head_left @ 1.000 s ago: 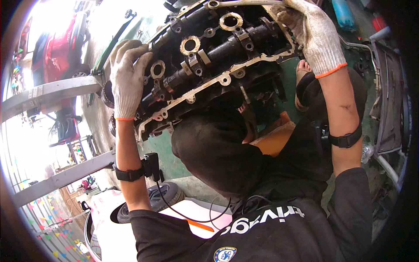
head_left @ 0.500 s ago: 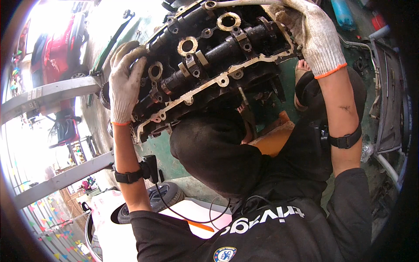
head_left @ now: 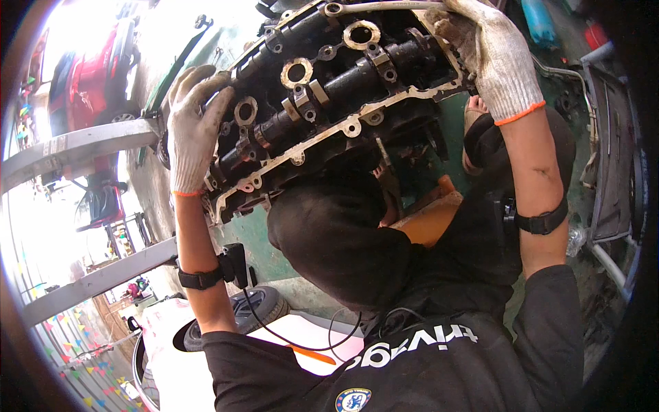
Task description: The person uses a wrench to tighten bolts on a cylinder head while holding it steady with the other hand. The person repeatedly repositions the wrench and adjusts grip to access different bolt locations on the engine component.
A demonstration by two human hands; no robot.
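A black, oily engine cylinder head (head_left: 329, 141) lies at a slant in front of me, with a camshaft (head_left: 350, 81) and several pale round rims along its open top. My left hand (head_left: 193, 130), in a white knit glove, is curled over the left end of the cylinder head, thumb towards it. At the far right corner, my gloved right hand (head_left: 500, 65) is closed round the end of a ring wrench (head_left: 388, 6). The wrench's ring end sits at the head's far edge. Part of the right fingers lies hidden behind the glove and at the frame's top.
My bent knee (head_left: 329, 240) is close below the cylinder head. An orange-brown block (head_left: 432, 218) stands between my legs. Grey metal bars (head_left: 89, 147) cross at left, a tyre (head_left: 257, 309) lies below them, and a grey framed panel (head_left: 611, 151) stands at right. A cable (head_left: 274, 336) hangs from my left forearm.
My left hand has shifted very slightly left on the end of the cylinder head. The right hand and wrench look almost unmoved.
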